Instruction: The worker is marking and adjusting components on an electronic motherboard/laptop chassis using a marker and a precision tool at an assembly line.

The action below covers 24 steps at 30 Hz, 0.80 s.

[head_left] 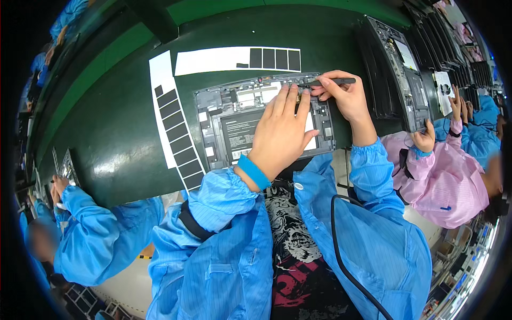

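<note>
Beside the white strip of black patches [175,121], the opened laptop base [240,128] lies on the green table [114,117], your left hand [280,130] over it, fingers straight with narrow gaps, and your right hand [346,98] pinching a black tool [342,81] near the base's upper edge.

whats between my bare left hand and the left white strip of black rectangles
Head view: an open grey laptop with black rectangular battery, then dark green table.

My left hand [281,127] hides much.
Beneath it, the opened laptop base [250,97] and its battery [240,132] are partly covered; the tip of the black tool [341,81] in my right hand [344,96] is too small to tell clearly.
</note>
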Available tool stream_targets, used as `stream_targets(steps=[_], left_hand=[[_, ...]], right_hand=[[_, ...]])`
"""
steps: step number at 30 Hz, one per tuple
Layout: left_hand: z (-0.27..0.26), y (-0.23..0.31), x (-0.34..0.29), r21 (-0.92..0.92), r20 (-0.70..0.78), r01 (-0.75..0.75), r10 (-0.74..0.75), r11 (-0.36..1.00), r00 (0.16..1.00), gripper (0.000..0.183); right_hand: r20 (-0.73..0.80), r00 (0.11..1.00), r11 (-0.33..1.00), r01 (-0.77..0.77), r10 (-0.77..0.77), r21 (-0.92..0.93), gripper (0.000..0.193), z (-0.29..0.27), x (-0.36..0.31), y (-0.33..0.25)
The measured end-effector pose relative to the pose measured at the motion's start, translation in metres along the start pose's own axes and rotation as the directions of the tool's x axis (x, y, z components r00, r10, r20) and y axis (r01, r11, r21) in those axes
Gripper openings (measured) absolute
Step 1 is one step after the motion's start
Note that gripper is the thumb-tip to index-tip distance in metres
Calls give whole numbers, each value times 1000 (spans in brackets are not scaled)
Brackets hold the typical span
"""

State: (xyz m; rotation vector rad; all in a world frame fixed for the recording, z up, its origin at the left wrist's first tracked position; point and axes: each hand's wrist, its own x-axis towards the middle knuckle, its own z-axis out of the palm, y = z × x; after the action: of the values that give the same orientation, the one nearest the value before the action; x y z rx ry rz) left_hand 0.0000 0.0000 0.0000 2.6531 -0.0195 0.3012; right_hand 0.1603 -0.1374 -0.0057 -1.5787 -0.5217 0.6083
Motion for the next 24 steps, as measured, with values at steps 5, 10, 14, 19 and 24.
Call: stream_targets(steps=[5, 10, 14, 19, 24], left_hand=[[6, 10, -6, 123, -43, -12, 17, 992, 999, 73], [6, 9, 0, 226, -54, -7, 19, 974, 998, 74], [2, 10, -5, 144, -66, 23, -13, 989, 998, 75], [-61, -8, -10, 28, -147, 36, -32, 999, 989, 56], [-92, -97, -4, 64, -100, 150, -143, 987, 985, 46]], right_hand=[[-20, 999, 999, 32, -32, -15, 19, 1, -8, -2], [-104, 990, 995, 98, -94, 27, 20, 7, -4, -2], [-191, 968, 982, 178, -164, 58, 21, 7, -6, -4], [-12, 990, 989, 142, -142, 35, 22, 45, 19, -42], [-1, 998, 995, 60, -60, -81, 24, 83, 67, -23]])
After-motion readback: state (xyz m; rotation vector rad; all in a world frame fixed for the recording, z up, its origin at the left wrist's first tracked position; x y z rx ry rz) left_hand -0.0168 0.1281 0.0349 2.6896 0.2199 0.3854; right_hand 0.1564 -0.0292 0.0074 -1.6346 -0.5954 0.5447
